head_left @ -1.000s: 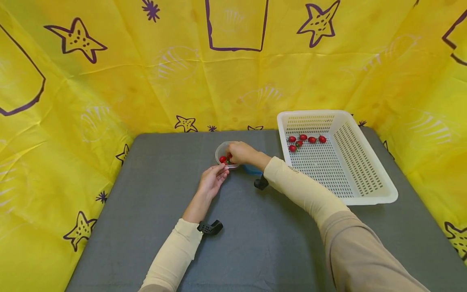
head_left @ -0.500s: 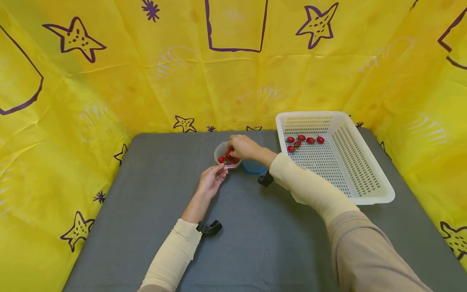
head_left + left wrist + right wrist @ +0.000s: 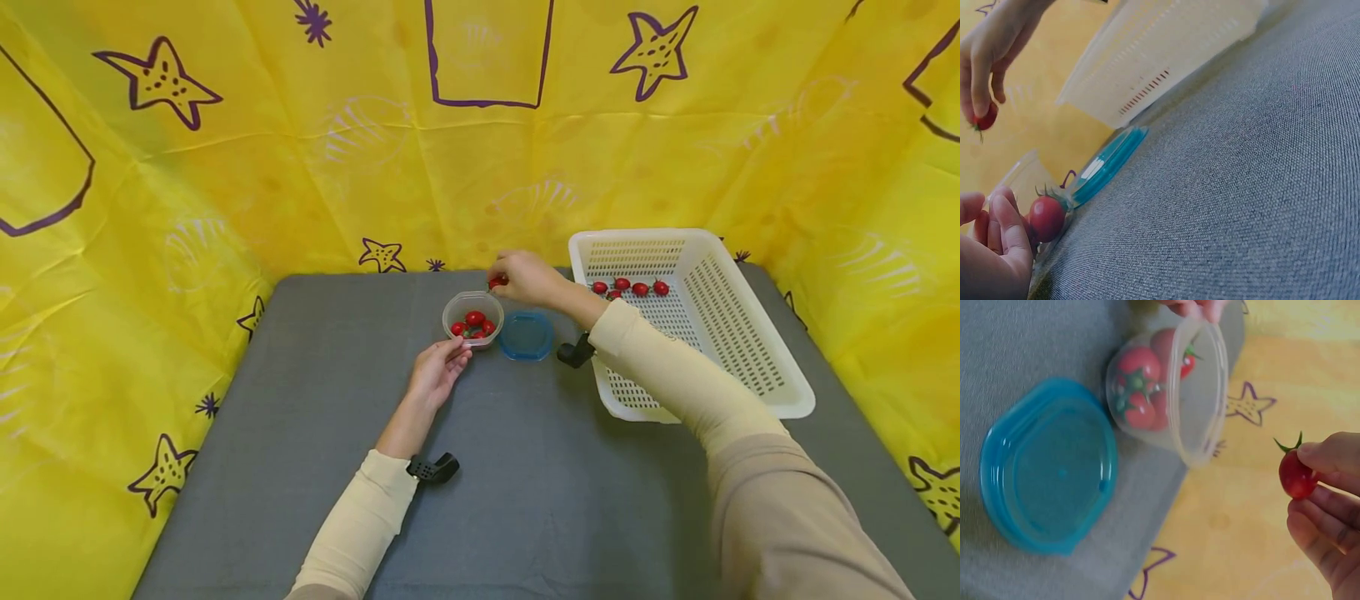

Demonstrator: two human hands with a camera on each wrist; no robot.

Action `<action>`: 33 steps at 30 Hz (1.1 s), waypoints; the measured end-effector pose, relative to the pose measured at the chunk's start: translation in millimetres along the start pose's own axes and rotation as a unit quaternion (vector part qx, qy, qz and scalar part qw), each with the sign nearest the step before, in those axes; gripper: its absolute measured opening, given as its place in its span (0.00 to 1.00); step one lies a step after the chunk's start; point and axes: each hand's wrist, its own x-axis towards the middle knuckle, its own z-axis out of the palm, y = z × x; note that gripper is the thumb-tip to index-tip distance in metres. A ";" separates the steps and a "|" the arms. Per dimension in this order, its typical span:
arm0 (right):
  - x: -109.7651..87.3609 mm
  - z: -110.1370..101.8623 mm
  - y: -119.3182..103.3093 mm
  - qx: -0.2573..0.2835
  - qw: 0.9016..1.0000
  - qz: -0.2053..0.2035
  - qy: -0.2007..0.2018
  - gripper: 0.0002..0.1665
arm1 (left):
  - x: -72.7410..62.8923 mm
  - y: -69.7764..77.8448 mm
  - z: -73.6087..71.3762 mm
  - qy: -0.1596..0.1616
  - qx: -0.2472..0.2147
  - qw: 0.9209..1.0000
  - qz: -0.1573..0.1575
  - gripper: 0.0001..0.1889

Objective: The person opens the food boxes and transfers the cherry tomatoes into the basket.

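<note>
One tub, one lid, one basket

A table with a grey, ribbed surface carries a white slotted basket at its far right and — to the left of that — a blue lid, lying flat just beside a clear round container near the far edge.

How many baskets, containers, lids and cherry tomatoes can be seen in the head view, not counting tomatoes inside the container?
White plastic basket: 1
Clear plastic container: 1
Blue plastic lid: 1
Cherry tomatoes visible in the basket: 5
Cherry tomato held in the right hand: 1
Total: 9
</note>
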 end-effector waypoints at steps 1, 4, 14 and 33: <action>-2.1 -2.7 2.6 0.003 1.000 0.001 0.006 0.12 | 0.1 -0.2 0.1 0.000 0.000 1.000 0.000 0.06; -8.9 -11.3 10.1 0.017 1.000 0.006 0.026 0.12 | -0.4 -0.1 0.2 0.001 0.005 1.000 0.002 0.06; -31.9 -35.7 36.3 0.038 0.994 0.054 0.090 0.11 | -1.3 0.0 -0.7 0.008 0.009 1.000 0.000 0.05; -75.4 -46.0 92.6 0.096 0.971 0.189 0.114 0.14 | -1.3 -0.2 -1.9 0.004 0.009 1.000 0.003 0.06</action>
